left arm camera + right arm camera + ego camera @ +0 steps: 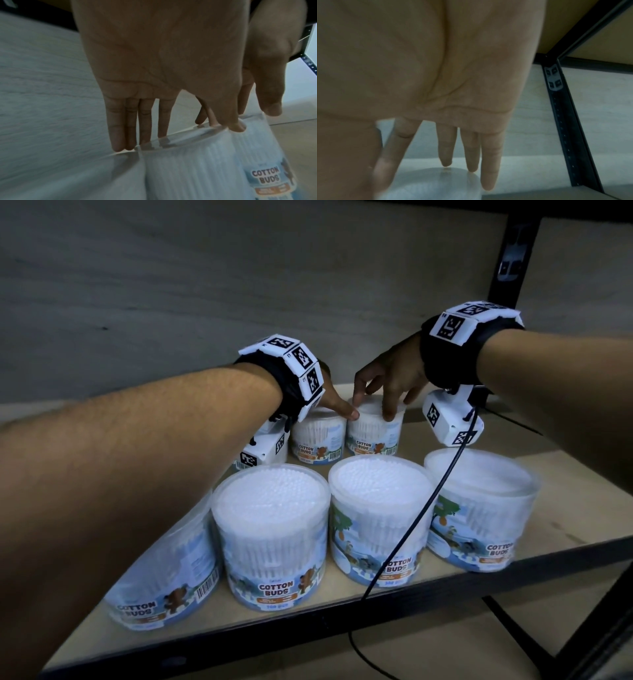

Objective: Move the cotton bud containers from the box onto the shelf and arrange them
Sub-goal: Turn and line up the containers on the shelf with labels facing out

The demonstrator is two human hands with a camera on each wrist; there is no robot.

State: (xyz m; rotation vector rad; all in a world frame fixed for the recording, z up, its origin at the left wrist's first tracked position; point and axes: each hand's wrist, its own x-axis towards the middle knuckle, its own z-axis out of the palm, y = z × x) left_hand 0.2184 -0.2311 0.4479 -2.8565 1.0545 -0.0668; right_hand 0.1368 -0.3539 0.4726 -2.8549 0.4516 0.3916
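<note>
Several clear round cotton bud containers stand on the wooden shelf (pixel 565 494) in two rows. My right hand (pixel 387 381) reaches down over the back right container (pixel 375 429) and holds its lid rim, thumb on the front and fingers (pixel 471 148) spread round the lid (pixel 428 182). My left hand (pixel 337 407) lies with straight fingers (pixel 120 128) along the far side of the neighbouring back container (pixel 317 436). Its thumb touches the rim where the two containers (pixel 188 169) meet. The box is out of view.
The front row (pixel 270 535) stands close to the shelf edge, its leftmost container partly hidden by my left forearm. A black cable (pixel 411 525) hangs across the front row. A black upright post (pixel 510 261) stands at the back right. The grey wall lies just behind.
</note>
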